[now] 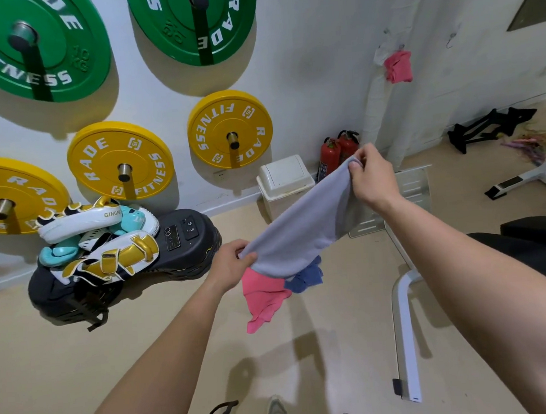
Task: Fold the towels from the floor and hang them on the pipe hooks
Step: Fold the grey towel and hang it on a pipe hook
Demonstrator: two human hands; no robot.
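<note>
Shoes (277, 412) show at the bottom edge, on the tan floor (145, 345). Above them we hold a grey towel (302, 227) stretched in the air between both hands. Our left hand (233, 263) pinches its lower corner and our right hand (371, 177) pinches the upper one, farther out. Beneath it a pink towel (261, 296) and a blue towel (305, 277) lie crumpled on the floor, touching. Beyond, a bin (284, 180) and two extinguishers (337, 152) stand by the wall. Another pink cloth (399, 67) hangs high on the pipe (375, 109).

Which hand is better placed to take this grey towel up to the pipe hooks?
Probably the right hand: it pinches the upper end of the grey towel, nearer the pipe, while the left hand holds the lower end.
</note>
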